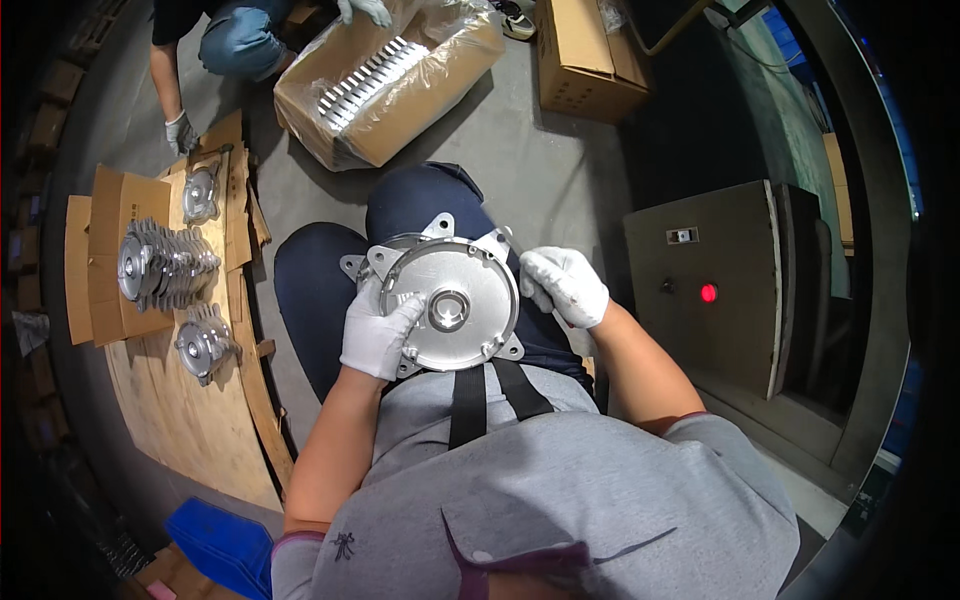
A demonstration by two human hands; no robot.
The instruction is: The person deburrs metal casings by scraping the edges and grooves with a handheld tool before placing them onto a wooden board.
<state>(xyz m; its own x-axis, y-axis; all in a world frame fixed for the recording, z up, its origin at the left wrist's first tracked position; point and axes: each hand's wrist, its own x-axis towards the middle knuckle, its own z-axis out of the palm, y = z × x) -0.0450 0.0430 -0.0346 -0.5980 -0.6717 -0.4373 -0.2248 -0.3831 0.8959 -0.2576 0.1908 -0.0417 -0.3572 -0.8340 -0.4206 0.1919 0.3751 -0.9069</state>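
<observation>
A round silver metal end cover [410, 325] with pierced lugs and a central bore lies on my lap. My left hand [378, 328] grips its left side, the thumb lying across the face. Behind its upper left edge, more metal with a lug shows, seemingly a second cover [352, 266]. My right hand [566, 286] is closed at the right of the cover, close to its upper right lug. A thin dark tool [512, 240] slants from those fingers to that lug; its kind is hard to make out. Both hands wear white gloves.
On a wooden board at left stand stacked covers [150, 265], more covers [205, 342] and a single one [200, 195]. A plastic-lined carton [420, 115] of metal parts lies ahead, beside a co-worker's gloved hand [181, 133]. A grey control box [705, 290] with a red light stands right.
</observation>
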